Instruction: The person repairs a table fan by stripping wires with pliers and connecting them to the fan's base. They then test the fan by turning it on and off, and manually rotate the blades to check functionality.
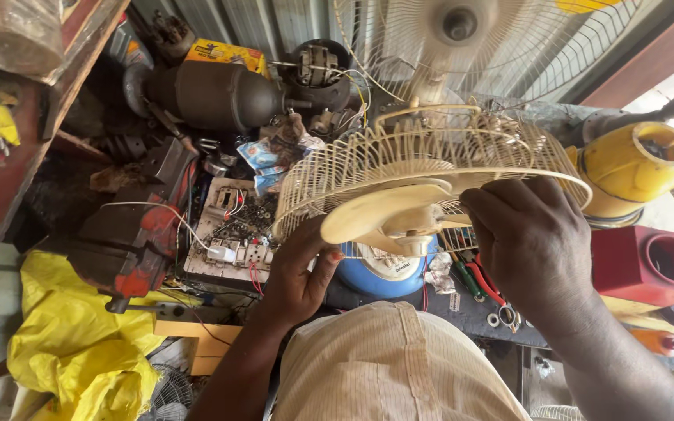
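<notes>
A cream fan blade sits inside a cream wire fan guard, held tilted over a cluttered bench. My left hand grips the lower left edge of the blade and guard. My right hand closes on the right side of the blade near its hub. A blue round part lies just under the blade.
A red bench vise stands at left above a yellow plastic bag. Dark motors lie at the back. A second fan stands behind. A yellow housing and red box sit right. Pliers lie below the guard.
</notes>
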